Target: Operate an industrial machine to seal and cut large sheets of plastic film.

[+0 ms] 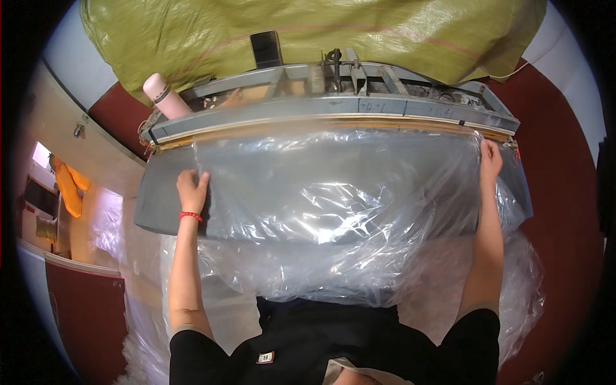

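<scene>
A clear, wrinkled plastic sheet [333,205] spreads over a long grey bench surface [160,186] and hangs down over its near edge in front of my body. My left hand [192,190], with a red bracelet at the wrist, is at the sheet's left edge, its fingers curled and closed on the film. At the sheet's far right corner, my right hand [491,159] pinches the film between thumb and fingers. Between my hands the plastic lies loosely, with bright glints across its folds.
Behind the bench surface runs a grey metal frame [289,106] with thin wooden strips along its front. A pink bottle [167,97] and a dark phone [265,50] stand there before a yellow-green woven tarp [359,32]. More clear plastic bunches around me. At left is a door [83,138].
</scene>
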`<state>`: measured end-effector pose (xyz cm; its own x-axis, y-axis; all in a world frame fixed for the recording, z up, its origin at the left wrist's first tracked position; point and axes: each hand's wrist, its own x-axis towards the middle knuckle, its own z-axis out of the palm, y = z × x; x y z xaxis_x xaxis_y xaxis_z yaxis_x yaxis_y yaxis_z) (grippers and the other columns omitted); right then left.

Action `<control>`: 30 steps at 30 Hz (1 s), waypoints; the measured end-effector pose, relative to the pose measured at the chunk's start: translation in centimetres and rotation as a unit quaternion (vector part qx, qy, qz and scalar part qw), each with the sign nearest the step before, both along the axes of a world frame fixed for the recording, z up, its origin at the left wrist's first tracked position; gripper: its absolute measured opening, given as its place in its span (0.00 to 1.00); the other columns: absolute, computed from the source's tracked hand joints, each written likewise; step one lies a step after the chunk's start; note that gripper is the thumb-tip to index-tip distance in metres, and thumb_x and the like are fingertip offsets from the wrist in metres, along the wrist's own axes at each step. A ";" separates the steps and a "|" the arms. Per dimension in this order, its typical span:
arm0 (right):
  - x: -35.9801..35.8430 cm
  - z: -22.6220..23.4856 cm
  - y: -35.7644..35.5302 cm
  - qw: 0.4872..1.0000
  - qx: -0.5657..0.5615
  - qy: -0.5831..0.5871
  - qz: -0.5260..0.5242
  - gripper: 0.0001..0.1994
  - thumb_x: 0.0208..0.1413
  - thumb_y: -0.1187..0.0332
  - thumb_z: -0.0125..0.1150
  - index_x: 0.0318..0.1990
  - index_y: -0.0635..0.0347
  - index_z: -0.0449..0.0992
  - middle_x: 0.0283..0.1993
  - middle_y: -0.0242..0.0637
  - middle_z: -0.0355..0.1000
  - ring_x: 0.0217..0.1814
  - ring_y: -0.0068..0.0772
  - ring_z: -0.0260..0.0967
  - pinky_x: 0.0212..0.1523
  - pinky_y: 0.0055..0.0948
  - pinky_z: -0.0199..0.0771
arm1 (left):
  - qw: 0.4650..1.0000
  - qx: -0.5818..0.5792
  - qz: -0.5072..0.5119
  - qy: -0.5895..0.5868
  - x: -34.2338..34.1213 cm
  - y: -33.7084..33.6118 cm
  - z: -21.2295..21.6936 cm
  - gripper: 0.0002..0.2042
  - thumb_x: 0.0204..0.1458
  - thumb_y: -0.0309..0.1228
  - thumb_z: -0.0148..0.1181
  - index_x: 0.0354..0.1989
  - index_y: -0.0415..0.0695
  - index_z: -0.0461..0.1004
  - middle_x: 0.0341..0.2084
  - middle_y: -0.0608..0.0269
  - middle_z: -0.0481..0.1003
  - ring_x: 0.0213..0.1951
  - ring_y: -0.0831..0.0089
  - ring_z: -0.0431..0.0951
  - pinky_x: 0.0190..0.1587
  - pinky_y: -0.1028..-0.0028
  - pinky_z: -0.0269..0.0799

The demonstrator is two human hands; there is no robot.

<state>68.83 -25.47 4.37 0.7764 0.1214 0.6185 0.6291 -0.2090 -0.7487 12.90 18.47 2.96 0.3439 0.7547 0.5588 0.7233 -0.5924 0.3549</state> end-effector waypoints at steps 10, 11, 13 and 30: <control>-11.0 -6.9 -25.6 0.807 -0.509 0.103 -0.280 0.09 0.42 0.66 0.55 0.21 0.64 0.68 0.21 0.50 0.65 0.25 0.48 0.64 0.25 0.38 0.61 | 0.978 0.089 -0.160 -0.101 3.5 -7.3 3.4 0.03 0.39 0.24 0.55 0.23 0.39 0.69 0.26 0.56 0.68 0.33 0.57 0.66 0.37 0.64 0.61; -12.4 -7.4 -27.4 0.787 -0.571 0.077 -0.218 0.10 0.42 0.65 0.56 0.22 0.64 0.69 0.22 0.50 0.65 0.25 0.48 0.65 0.26 0.38 0.62 | 0.969 0.108 -0.196 -0.107 4.1 -8.6 4.0 0.03 0.38 0.23 0.55 0.23 0.40 0.69 0.26 0.57 0.68 0.33 0.58 0.66 0.36 0.64 0.61; -13.7 -6.4 -27.5 0.759 -0.629 0.050 -0.161 0.11 0.42 0.63 0.56 0.24 0.64 0.70 0.22 0.51 0.66 0.26 0.49 0.66 0.27 0.38 0.62 | 0.961 0.119 -0.234 -0.087 5.3 -11.5 4.9 0.03 0.38 0.22 0.57 0.23 0.40 0.70 0.24 0.60 0.69 0.31 0.63 0.68 0.36 0.70 0.62; -31.7 5.6 21.7 0.846 -0.086 0.061 0.522 0.06 0.48 0.73 0.53 0.33 0.64 0.72 0.35 0.37 0.70 0.37 0.26 0.67 0.40 0.24 0.65 | 0.935 0.197 -0.285 -0.074 8.3 -20.6 8.6 0.15 0.35 0.24 0.60 0.35 0.42 0.69 0.29 0.61 0.72 0.31 0.67 0.72 0.33 0.76 0.68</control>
<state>37.13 -3.73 10.01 0.2475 0.8603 0.4457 0.4582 0.3014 -0.8362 21.25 -2.17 11.60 0.5248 0.1971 0.8281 0.2097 -0.9728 0.0987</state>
